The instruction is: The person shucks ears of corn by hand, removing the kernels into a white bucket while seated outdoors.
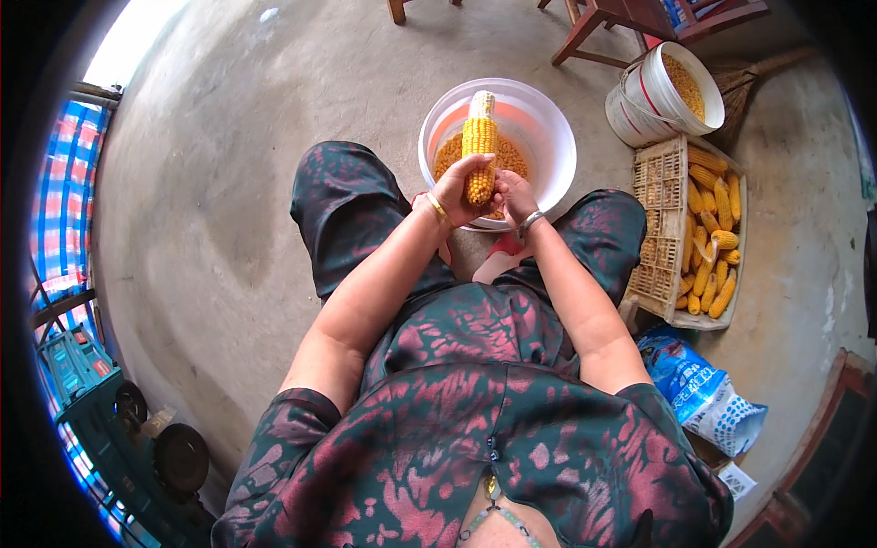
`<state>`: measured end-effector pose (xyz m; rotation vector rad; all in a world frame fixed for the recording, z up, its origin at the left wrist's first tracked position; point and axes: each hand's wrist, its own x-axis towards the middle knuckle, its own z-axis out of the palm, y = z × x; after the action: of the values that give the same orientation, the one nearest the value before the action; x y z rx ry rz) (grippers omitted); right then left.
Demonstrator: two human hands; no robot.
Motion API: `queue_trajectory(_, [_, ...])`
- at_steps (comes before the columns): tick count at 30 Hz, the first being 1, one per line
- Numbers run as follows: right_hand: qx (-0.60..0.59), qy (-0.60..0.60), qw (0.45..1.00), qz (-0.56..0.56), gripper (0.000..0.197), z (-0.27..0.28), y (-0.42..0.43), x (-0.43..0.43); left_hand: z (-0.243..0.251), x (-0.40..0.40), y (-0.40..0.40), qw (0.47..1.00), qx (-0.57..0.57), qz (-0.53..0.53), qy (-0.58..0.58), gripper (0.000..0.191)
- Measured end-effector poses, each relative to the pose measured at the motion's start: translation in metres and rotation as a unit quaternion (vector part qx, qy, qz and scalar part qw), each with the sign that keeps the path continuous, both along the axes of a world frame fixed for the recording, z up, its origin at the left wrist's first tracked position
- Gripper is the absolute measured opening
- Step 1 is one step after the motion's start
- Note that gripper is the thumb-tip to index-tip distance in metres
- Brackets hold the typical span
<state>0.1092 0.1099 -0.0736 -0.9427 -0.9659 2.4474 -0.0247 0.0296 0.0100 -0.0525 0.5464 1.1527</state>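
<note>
My left hand, with a gold bangle at the wrist, is wrapped around a yellow ear of corn. The far tip of the ear is pale and bare of kernels, while yellow kernels cover the rest. Curled fingers of my right hand, below which a silver bangle sits, press against the ear's lower right side. Directly under both hands stands a white plastic bucket between my knees. Loose corn kernels lie in its bottom, partly hidden by the ear and my hands.
To the right, a plastic crate holds several ears of corn. Beyond it leans a white bucket of kernels, near a broom and wooden chair. A blue-and-white bag lies nearer me; a green case stands left.
</note>
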Motion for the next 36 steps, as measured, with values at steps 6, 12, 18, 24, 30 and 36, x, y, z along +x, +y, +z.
queue_trajectory(6, [0.016, -0.03, 0.998, -0.056, 0.022, 0.005, -0.004, -0.005, -0.006, -0.001, -0.003, 0.998, -0.014, -0.013, 0.065, 0.043])
queue_trajectory(12, [0.12, -0.142, 0.982, -0.025, 0.028, 0.014, -0.009, -0.008, -0.012, -0.01, -0.003, 0.986, -0.005, -0.023, 0.162, 0.043])
queue_trajectory(18, [0.1, -0.171, 0.978, -0.062, 0.041, 0.016, -0.008, -0.007, 0.019, 0.0, -0.022, 0.954, 0.042, 0.033, 0.294, 0.034])
queue_trajectory(24, [0.049, -0.132, 0.97, -0.199, 0.062, 0.014, -0.011, -0.008, -0.019, 0.018, -0.05, 0.814, -0.045, -0.004, 0.579, 0.027])
queue_trajectory(30, [0.056, 0.004, 0.997, -0.051, 0.049, 0.012, -0.016, -0.008, -0.052, 0.019, -0.057, 0.668, -0.018, -0.049, 0.742, 0.042])
queue_trajectory(36, [0.073, -0.051, 0.995, -0.032, 0.044, 0.005, -0.017, -0.006, -0.043, 0.027, -0.059, 0.634, -0.045, -0.064, 0.77, 0.043])
